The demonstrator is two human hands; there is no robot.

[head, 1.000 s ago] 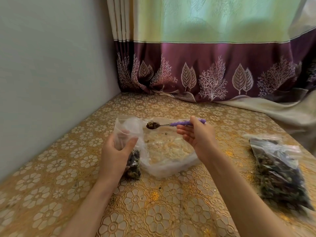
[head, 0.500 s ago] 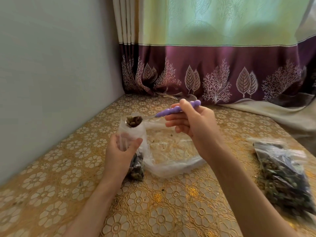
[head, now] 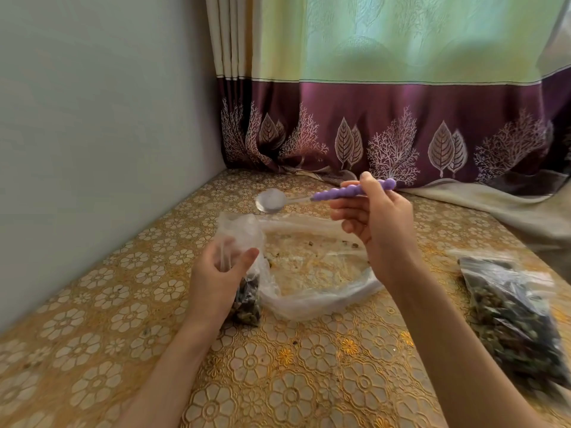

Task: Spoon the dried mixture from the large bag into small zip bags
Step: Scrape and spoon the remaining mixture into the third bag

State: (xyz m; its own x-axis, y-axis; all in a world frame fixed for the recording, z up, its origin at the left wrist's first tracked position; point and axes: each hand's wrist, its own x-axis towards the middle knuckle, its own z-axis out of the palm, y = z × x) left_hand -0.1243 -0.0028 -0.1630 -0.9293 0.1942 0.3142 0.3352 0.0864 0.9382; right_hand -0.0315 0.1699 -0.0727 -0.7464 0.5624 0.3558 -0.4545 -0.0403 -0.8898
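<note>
Right hand (head: 375,220) pinches purple beaded-handle metal spoon (head: 324,196), bowl empty; left hand (head: 216,274) grasps small clear zip bag (head: 239,242), upright on desk (head: 92,350).

Two bare arms are seen coming in from the bottom edge. No sleeves are worn on them as far as the picture goes, so both forearms are left uncovered up to the edge. The left hand (head: 221,274) and the right hand (head: 375,216) are bare too. No gloves are worn. No rings, watch or bands can be made out on the fingers or wrists, though the left hand's fingers are a bit blurred, so a thin ring might be missed. The nails look short and plain. The rest of the person is not shown at all.
</note>
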